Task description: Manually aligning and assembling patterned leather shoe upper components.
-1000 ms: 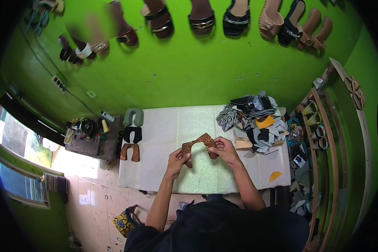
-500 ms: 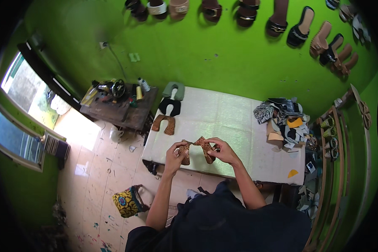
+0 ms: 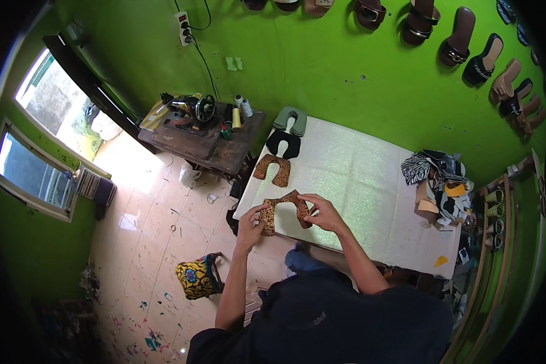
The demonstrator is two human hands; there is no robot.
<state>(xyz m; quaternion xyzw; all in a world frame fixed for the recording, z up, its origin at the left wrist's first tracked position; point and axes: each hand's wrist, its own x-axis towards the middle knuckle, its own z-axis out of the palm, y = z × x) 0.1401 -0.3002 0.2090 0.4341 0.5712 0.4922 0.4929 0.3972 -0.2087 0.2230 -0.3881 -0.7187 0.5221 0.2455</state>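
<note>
A brown leopard-patterned, U-shaped sandal upper piece (image 3: pixel 292 197) hangs between my hands over the near-left edge of the white-covered table (image 3: pixel 346 194). My left hand (image 3: pixel 250 229) pinches its left leg, which looks yellower than the rest. My right hand (image 3: pixel 324 215) grips the darker right leg, fingers at the upper corner. Along the table's left edge lie three similar curved pieces: a brown patterned one (image 3: pixel 264 166) nearest the hands, a black one (image 3: pixel 275 144) beyond it, and a grey-green one (image 3: pixel 295 111) farthest away.
A heap of material scraps (image 3: pixel 428 168) covers the table's right end, with a yellow scrap (image 3: pixel 441 261) nearby. Left stands a sewing machine (image 3: pixel 191 108) on a wooden table (image 3: pixel 188 145). A colourful patterned stool (image 3: pixel 195 278) sits on the floor. Sandals (image 3: pixel 458 45) hang on the green wall.
The piece has opened out from a narrower, folded-looking shape into a wider U between my hands. My view has shifted left, so the table and wall appear farther right.
</note>
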